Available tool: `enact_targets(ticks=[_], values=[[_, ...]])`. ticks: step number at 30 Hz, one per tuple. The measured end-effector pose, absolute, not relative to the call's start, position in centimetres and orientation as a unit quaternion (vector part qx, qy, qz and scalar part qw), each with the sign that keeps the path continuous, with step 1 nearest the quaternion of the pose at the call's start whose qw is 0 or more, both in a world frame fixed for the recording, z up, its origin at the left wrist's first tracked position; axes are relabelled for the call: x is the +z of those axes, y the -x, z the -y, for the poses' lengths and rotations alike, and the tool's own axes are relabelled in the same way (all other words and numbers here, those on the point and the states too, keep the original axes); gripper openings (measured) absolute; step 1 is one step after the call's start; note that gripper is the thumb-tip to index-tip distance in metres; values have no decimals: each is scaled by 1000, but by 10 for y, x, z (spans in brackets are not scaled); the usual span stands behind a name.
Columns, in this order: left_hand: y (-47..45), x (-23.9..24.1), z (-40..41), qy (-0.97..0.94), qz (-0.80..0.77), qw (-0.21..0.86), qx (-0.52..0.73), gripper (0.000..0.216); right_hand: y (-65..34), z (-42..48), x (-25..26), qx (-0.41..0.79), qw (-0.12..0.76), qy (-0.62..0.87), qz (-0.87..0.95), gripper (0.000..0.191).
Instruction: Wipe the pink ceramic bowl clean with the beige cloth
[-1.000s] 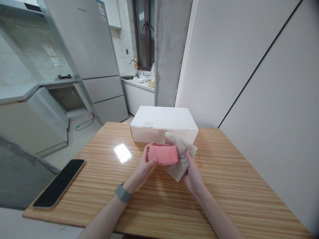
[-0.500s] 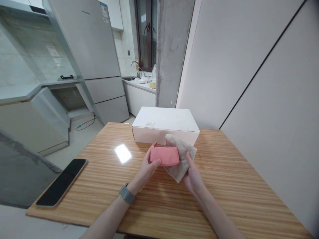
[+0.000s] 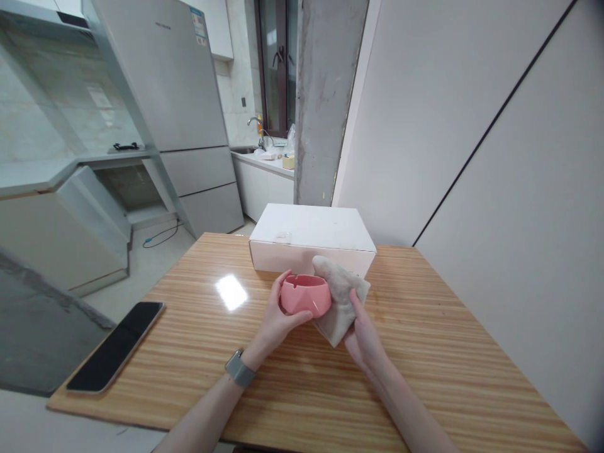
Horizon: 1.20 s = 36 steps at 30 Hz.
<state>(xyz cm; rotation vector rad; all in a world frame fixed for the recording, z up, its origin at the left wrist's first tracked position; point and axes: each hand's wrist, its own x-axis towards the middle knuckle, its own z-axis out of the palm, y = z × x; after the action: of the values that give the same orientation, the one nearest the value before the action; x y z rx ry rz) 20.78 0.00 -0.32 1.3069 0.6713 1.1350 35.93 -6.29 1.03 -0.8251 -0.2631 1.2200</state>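
A pink faceted ashtray [image 3: 306,298] with notches in its rim is held above the table. My left hand [image 3: 278,314] grips its left side, thumb below and fingers at the rim. Its opening tilts slightly toward me. A light grey cloth [image 3: 337,305] hangs from my right hand [image 3: 362,333], pinched between thumb and fingers. The cloth lies against the right side of the ashtray, and some of my right fingers are hidden behind it. A grey watch band [image 3: 240,368] is on my left wrist.
A white box [image 3: 312,226] stands on the wooden table [image 3: 448,352] just behind my hands. At the table's left edge lies a phone or tablet with a dark screen [image 3: 117,346]. A white wall [image 3: 509,176] borders the right side. A fridge [image 3: 165,94] stands farther back.
My left hand has turned the ashtray, so its notched rim and opening now show instead of a flatter face. The cloth and my right hand have hardly moved.
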Motion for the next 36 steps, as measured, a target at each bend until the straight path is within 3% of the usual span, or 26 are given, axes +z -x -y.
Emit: enact_targets(ticks=[7,14,24,36], values=[[-204,-8,-3,-517,-152,715,446,82,-367,64,15,541,746,375,96,36],[-209,-9,-1,-517,-151,717,443,115,-373,65,17,561,735,366,107,33],[-210,-17,-3,-450,-195,737,465,92,-361,68,15,620,707,325,103,37],[-207,-12,-10,-416,-257,728,480,75,-361,70,21,575,737,337,116,33]])
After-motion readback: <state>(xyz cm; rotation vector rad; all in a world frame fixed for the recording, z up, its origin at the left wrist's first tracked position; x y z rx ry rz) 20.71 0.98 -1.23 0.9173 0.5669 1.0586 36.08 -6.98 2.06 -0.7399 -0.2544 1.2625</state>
